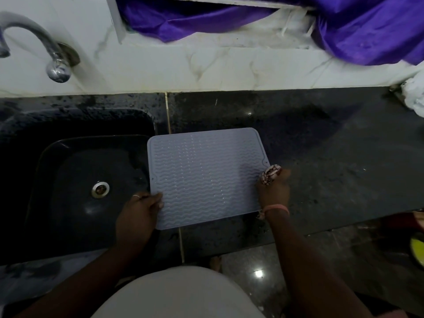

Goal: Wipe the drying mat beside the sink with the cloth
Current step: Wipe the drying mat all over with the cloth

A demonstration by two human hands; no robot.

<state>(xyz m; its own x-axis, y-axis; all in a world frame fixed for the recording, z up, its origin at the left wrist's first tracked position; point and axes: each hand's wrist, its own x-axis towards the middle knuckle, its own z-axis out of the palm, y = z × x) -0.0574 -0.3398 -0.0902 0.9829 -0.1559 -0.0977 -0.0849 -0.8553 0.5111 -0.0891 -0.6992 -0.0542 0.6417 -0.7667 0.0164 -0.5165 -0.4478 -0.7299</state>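
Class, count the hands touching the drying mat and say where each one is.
2. The left hand grips the mat's sink-side edge; the right hand, holding the cloth, is at its right edge.

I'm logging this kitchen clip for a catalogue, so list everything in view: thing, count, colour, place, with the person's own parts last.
drying mat: one, pale grey, ridged, on the counter just right of the sink
cloth: one, white with dark red pattern, bunched at the mat's right edge
sink: one, black, left side, with a silver drain
tap: one, silver, on the wall above the sink
counter: one, dark stone, centre to right
curtain: one, purple, top
left hand: one, grips the mat's lower left edge, ring on a finger
right hand: one, holds the cloth, pink band at the wrist
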